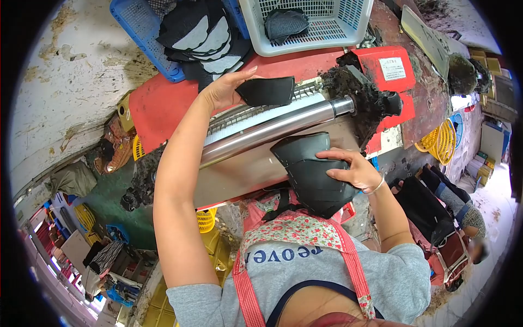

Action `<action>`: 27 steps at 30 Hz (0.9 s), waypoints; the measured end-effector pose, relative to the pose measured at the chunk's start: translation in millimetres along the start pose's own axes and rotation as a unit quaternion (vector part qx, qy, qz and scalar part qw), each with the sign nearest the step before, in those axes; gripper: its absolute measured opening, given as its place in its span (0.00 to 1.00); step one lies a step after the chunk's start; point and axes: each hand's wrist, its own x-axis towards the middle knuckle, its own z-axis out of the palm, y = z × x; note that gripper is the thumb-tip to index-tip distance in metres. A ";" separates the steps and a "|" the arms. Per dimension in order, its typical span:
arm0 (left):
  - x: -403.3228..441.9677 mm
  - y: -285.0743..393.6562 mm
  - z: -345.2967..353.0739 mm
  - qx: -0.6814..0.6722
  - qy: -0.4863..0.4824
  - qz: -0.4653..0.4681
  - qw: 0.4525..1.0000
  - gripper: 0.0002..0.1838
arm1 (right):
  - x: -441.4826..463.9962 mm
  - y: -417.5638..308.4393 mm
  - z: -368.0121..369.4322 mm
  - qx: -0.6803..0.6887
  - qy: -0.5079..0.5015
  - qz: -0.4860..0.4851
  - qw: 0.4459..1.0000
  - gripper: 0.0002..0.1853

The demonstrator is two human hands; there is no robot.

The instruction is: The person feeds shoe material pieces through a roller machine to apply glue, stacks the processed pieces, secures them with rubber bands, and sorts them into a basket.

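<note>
Near the top middle, my left hand (224, 88) holds a small black piece (268, 91) by its left end, above the white feed surface of a machine. The fingers behind that piece are partly hidden. My right hand (354, 171) has its thumb and fingers closed on larger black curved pieces (313, 177), which overlap each other in front of the apron. Between the hands runs a shiny metal roller (272, 128), slanting up to the right. Below it is a smooth metal plate (234, 177), partly covered by the pieces.
A blue basket (133, 32) at the top left bears stacked black and grey pieces (204, 38). Beside it, a white basket (318, 48) holds dark pieces. Dark debris clings to the red machine's right end (376, 98). A person (476, 252) is partly visible at the right.
</note>
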 end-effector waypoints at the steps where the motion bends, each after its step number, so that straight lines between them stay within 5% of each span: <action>1: -1.4 -0.2 1.6 -0.002 0.001 0.004 1.000 0.31 | -4.0 2.8 -0.2 -0.020 0.011 -0.013 1.000 0.23; 9: 1.9 -0.3 7.5 -0.017 -0.020 0.018 0.999 0.28 | -8.0 21.8 17.0 0.017 0.071 -0.067 0.995 0.34; 14: 6.2 3.4 9.6 -0.019 -0.006 -0.002 1.000 0.29 | 11.3 11.4 23.2 -0.001 0.028 -0.128 0.991 0.25; 17: 13.5 4.1 10.4 -0.033 0.019 0.020 0.999 0.32 | 8.8 6.8 18.8 0.001 0.022 -0.037 0.999 0.21; 18: 14.9 4.3 11.8 -0.038 0.032 0.030 0.998 0.34 | 14.3 3.0 22.2 -0.059 0.052 -0.093 0.993 0.15; 21: 18.8 9.9 21.3 -0.045 0.033 0.060 0.997 0.37 | 29.3 6.9 21.3 -0.207 0.087 -0.086 0.971 0.14; 27: 29.5 15.7 18.5 -0.048 0.029 0.036 0.998 0.38 | 44.0 15.7 18.4 -0.239 0.160 -0.045 0.957 0.17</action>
